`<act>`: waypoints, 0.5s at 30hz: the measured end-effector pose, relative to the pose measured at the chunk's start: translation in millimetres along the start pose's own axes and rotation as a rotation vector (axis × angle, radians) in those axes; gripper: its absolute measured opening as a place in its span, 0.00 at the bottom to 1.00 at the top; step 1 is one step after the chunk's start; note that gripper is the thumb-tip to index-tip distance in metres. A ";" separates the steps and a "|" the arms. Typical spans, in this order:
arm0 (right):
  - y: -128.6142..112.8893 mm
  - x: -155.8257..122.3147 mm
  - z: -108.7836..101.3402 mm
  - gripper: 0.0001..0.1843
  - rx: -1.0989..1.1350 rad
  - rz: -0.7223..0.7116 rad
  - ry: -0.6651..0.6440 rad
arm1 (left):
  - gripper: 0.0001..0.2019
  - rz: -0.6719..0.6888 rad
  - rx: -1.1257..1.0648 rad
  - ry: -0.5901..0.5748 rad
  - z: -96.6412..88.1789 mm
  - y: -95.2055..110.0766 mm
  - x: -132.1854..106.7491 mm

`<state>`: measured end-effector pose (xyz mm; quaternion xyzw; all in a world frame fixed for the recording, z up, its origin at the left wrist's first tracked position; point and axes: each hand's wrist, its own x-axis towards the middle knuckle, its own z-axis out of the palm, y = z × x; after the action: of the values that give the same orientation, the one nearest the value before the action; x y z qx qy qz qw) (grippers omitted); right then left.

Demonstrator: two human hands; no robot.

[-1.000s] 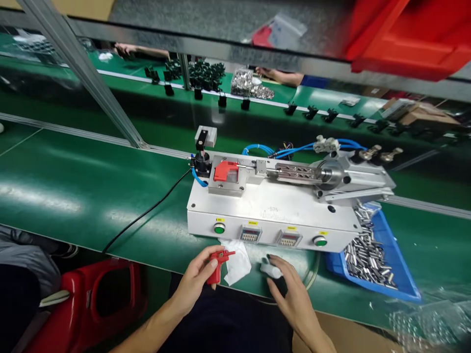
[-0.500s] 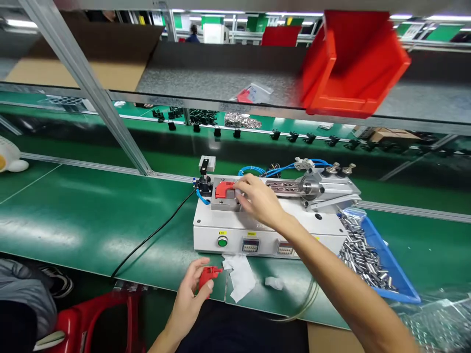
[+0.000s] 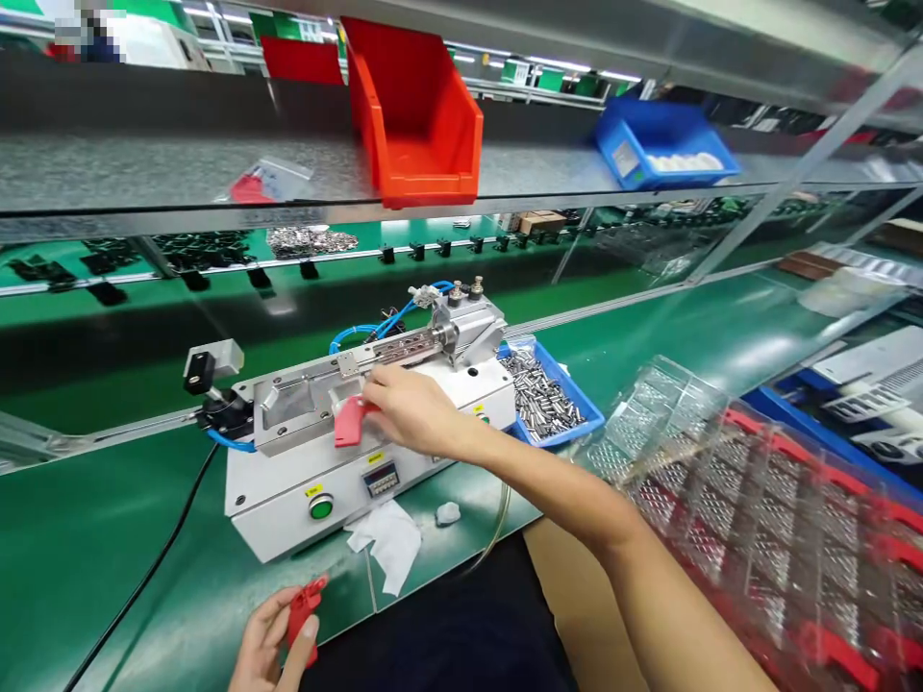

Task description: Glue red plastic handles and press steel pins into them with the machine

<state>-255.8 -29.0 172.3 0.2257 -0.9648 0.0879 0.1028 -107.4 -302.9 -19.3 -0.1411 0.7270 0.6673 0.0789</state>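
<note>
My right hand [image 3: 408, 408] grips a red plastic part [image 3: 349, 423], pistol-like in outline, by its narrow end. It hangs just in front of the metal fixture [image 3: 294, 408] on top of a white bench machine [image 3: 288, 490]. Low in the view, my left hand [image 3: 270, 639] holds a second red plastic part [image 3: 304, 615] between thumb and fingers, over the table's front edge. A silver cylinder [image 3: 468, 327] with blue air hoses sits at the machine's right end. On its front are a green button [image 3: 321, 506] and a counter [image 3: 381, 479].
Right of the machine stands a blue tray [image 3: 591, 423] of metal pins. Clear plastic trays [image 3: 764, 519] with red parts lie further right. White tissue [image 3: 393, 543] lies in front. A red bin [image 3: 425, 183] and a blue bin [image 3: 663, 144] stand on the shelf overhead.
The view has swung to the right. The red part that lay in the machine's fixture is now out of it, in my right hand. My left hand still holds its part.
</note>
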 end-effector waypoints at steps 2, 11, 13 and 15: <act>7.0 -26.0 10.9 0.03 -0.034 0.067 -0.063 | 0.36 -0.004 -0.003 -0.035 5.6 3.6 2.4; 80.5 -92.7 -26.7 0.07 0.159 0.317 -0.011 | 0.36 -0.010 0.017 -0.105 10.7 12.8 3.8; 115.3 -110.4 -39.3 0.08 0.094 0.517 -0.100 | 0.36 -0.024 -0.003 -0.073 6.2 7.3 1.3; 146.7 -125.3 -40.4 0.11 0.027 0.640 -0.158 | 0.37 -0.031 -0.006 -0.040 4.9 3.2 -1.5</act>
<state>-206.1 161.6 163.3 -0.0814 -0.9905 0.1106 -0.0081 -107.4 -297.6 -16.3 -0.1391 0.7209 0.6710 0.1034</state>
